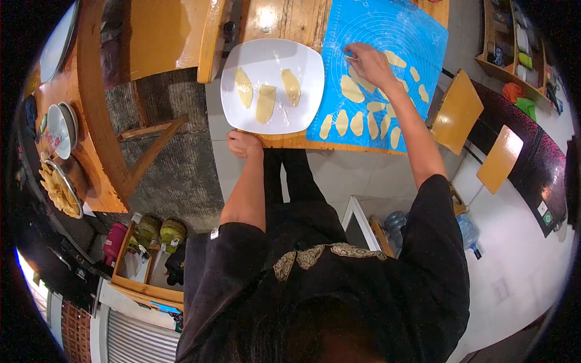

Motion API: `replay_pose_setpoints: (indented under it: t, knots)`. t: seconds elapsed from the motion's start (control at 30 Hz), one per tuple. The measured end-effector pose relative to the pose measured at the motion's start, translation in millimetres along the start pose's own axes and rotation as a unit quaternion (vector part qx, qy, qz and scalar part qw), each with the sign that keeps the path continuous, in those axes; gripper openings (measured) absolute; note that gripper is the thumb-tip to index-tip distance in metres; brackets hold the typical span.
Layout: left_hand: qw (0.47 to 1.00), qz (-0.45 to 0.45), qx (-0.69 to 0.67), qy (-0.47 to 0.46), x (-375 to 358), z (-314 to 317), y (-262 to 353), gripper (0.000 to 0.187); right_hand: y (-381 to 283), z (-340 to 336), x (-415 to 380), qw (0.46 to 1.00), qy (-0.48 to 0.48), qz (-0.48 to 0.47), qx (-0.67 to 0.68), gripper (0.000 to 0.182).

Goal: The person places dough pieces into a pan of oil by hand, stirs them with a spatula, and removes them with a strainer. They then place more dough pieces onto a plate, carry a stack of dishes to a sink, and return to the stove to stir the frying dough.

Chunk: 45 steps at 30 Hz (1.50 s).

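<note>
My right hand (pixel 370 64) is over the upper part of a blue baking mat (pixel 345 36), fingers pinched together. Whatever is between the fingertips is too small to make out. Several flat, pale yellow dough pieces (pixel 351 89) lie on the mat around and below that hand. Left of the mat, a white square plate (pixel 272 54) holds three more pieces, one of them a wide strip (pixel 265 104). My left hand (pixel 244 144) is closed at the table's near edge, just below the plate's lower left corner. The plate or table edge it may grip is hidden by its fingers.
The wooden table (pixel 284 141) carries plate and mat. On another wooden table (pixel 100 151) at left stand bowls (pixel 62 130) and a tray of yellow pieces (pixel 57 187). Yellow chair parts (pixel 457 112) are at right. Gas cylinders (pixel 173 232) stand on a low shelf.
</note>
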<state>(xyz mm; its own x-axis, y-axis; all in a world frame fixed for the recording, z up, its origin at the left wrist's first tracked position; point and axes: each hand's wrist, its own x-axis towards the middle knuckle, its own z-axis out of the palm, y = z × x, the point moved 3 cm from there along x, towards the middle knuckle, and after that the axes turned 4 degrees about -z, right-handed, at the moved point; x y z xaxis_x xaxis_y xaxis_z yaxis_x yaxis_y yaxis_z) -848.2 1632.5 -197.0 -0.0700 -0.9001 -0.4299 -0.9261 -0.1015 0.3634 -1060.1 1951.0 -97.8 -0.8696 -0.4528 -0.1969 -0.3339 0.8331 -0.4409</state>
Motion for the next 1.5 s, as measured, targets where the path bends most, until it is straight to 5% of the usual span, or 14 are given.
replay_pose_setpoints:
  t: [0.23, 0.37, 0.6, 0.8, 1.03, 1.27, 1.5]
  knots:
    - [0.997, 0.043, 0.054, 0.024, 4, 5, -9, 0.042, -62, -20, 1, 0.992, 0.112, -0.033, 0.050, 0.008]
    - [0.999, 0.023, 0.034, 0.026, -7, 2, 6, 0.044, -124, 8, 41, 0.969, 0.111, -0.071, 0.208, 0.015]
    - [0.999, 0.021, 0.009, 0.024, -8, -6, 12, 0.044, -126, 41, 71, 0.981, 0.161, -0.086, 0.071, 0.031]
    - [0.999, 0.029, 0.036, 0.021, 4, 3, 0, 0.042, -138, 78, 38, 0.977, -0.029, -0.189, 0.088, 0.042]
    - [0.999, 0.023, 0.032, 0.011, -5, -4, 9, 0.042, -133, 87, 39, 0.953, -0.034, -0.283, 0.099, 0.035]
    - [0.999, 0.025, 0.028, 0.019, -6, 1, 4, 0.044, -132, 87, 40, 0.956, -0.078, -0.275, 0.060, 0.023]
    - [0.999, 0.032, 0.033, 0.017, -2, -1, 4, 0.043, -129, 91, 37, 0.948, -0.023, -0.310, 0.062, 0.013]
